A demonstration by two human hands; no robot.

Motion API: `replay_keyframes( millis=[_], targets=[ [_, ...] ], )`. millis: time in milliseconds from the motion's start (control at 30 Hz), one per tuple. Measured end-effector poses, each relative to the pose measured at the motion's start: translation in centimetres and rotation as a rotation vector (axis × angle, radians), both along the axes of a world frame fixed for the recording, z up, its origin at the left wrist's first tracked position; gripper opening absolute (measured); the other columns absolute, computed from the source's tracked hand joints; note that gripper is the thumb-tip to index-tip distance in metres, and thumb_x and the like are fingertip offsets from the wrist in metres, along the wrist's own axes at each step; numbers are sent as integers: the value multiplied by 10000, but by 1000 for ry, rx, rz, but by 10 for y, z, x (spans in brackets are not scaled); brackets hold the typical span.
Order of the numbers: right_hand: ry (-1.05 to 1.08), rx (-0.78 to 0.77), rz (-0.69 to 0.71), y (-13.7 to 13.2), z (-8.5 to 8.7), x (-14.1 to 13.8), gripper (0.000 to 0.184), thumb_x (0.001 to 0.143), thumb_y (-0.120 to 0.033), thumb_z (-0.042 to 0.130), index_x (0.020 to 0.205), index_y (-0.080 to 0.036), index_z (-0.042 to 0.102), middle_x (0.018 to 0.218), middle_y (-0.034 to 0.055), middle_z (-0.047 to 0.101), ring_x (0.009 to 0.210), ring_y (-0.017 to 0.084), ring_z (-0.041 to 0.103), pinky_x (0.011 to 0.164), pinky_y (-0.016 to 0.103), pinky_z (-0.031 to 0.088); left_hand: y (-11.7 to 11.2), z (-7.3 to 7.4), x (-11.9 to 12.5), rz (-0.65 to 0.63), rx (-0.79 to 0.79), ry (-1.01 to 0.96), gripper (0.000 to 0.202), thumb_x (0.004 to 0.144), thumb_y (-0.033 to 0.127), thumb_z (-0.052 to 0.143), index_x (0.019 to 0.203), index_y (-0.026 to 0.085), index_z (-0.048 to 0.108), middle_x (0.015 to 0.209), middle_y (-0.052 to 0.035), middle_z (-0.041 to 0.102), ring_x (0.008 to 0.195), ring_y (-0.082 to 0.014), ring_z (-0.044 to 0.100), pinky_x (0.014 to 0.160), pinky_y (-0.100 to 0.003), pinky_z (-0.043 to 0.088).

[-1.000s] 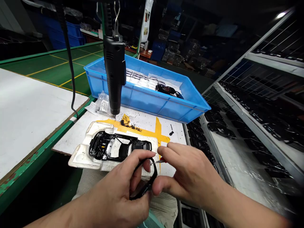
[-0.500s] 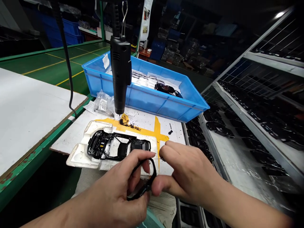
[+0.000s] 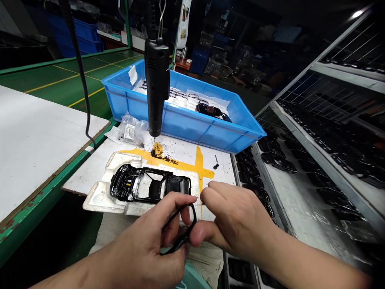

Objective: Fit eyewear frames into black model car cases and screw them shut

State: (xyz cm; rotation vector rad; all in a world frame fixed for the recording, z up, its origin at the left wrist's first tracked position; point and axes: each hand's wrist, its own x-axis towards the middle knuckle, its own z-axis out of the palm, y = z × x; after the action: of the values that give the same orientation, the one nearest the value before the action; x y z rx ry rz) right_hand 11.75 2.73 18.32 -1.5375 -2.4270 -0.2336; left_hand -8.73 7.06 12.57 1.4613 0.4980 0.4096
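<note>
My left hand [image 3: 159, 237] is closed around a black curved part [image 3: 194, 216] that looks like a thin loop-shaped frame. Close to its right side, my right hand [image 3: 233, 216] has its fingers curled in; a thin tip shows by the index finger, but what it belongs to is hidden. The right thumb touches or nearly touches the black part. Just beyond my hands, a black toy car body [image 3: 156, 188] without a roof lies in a white foam cradle [image 3: 105, 192].
A black electric screwdriver [image 3: 157, 88] hangs tip down over scattered small black screws [image 3: 158, 152]. Behind it stands a blue bin [image 3: 192, 128] with glossy black parts inside. A clear plastic bag [image 3: 130, 130] lies left; racks of black car parts [image 3: 313, 160] line the right.
My hands keep nearly the same pose, with the black part tilted slightly. The hanging screwdriver has shifted a little right and up in view.
</note>
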Motion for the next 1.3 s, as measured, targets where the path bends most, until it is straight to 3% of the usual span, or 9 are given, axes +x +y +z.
replay_keyframes(
  millis=[167, 300, 467, 600, 733, 867, 1000, 1133, 1300],
  targets=[
    [-20, -18, 62, -1, 0, -1, 546, 1043, -542, 210, 695, -208, 467, 609, -9, 472, 518, 145, 398, 524, 315, 200, -1, -2, 0, 37, -11, 23, 549, 856, 134, 599, 1364, 250, 426, 850, 17, 529, 728, -119, 539, 838, -280, 516],
    [-19, 3, 18, -2, 0, -1, 604, 989, -660, 210, 680, -208, 464, 599, -9, 460, 505, 145, 388, 509, 316, 203, -1, 1, 1, 27, 3, 21, 568, 837, 118, 604, 1361, 258, 436, 881, 8, 557, 762, -130, 560, 831, -280, 518],
    [-39, -5, 71, -2, 1, -1, 529, 1045, -527, 227, 726, -213, 508, 616, -5, 486, 527, 158, 416, 526, 318, 208, -1, 2, 2, 33, -26, 45, 532, 842, 129, 592, 1345, 253, 470, 861, 10, 564, 771, -136, 570, 826, -277, 516],
    [-36, 19, 9, -2, 1, -1, 610, 986, -665, 210, 680, -208, 476, 600, -7, 466, 501, 146, 391, 508, 315, 205, -3, 0, 2, 39, -22, 49, 597, 810, 118, 614, 1369, 254, 453, 892, -2, 580, 830, -150, 584, 845, -273, 513],
    [-66, -11, 67, -4, 1, -2, 542, 1041, -541, 233, 703, -212, 499, 611, -2, 495, 524, 156, 435, 522, 323, 208, -5, 0, 2, 72, -53, 65, 547, 819, 136, 613, 1341, 243, 489, 860, 5, 575, 827, -153, 585, 844, -278, 513],
    [-50, -12, 15, -3, 0, -2, 602, 989, -659, 233, 684, -206, 489, 610, 1, 489, 515, 152, 424, 509, 320, 213, -3, 3, 1, 45, -83, 31, 538, 820, 145, 616, 1334, 240, 490, 859, 8, 572, 832, -153, 585, 843, -281, 513],
    [-49, -4, 65, -2, -2, -5, 537, 1040, -541, 238, 703, -209, 493, 610, -2, 495, 518, 154, 432, 516, 322, 215, -3, 5, 2, 43, -129, 25, 479, 837, 168, 608, 1302, 232, 512, 818, 18, 549, 800, -151, 578, 830, -289, 511],
    [16, -12, 32, -1, -3, -6, 577, 1007, -624, 208, 703, -211, 471, 620, -1, 496, 512, 143, 449, 503, 307, 242, -5, 3, 5, 68, -115, -25, 515, 803, 159, 631, 1298, 222, 503, 814, 13, 543, 785, -148, 573, 827, -295, 505],
    [26, 3, 129, 0, -4, -4, 396, 1049, -458, 325, 752, -226, 446, 631, -19, 509, 511, 135, 491, 494, 276, 285, -4, -2, 6, 56, -49, -33, 584, 740, 119, 659, 1286, 230, 483, 860, 1, 558, 755, -137, 562, 740, -255, 506]
  ],
)
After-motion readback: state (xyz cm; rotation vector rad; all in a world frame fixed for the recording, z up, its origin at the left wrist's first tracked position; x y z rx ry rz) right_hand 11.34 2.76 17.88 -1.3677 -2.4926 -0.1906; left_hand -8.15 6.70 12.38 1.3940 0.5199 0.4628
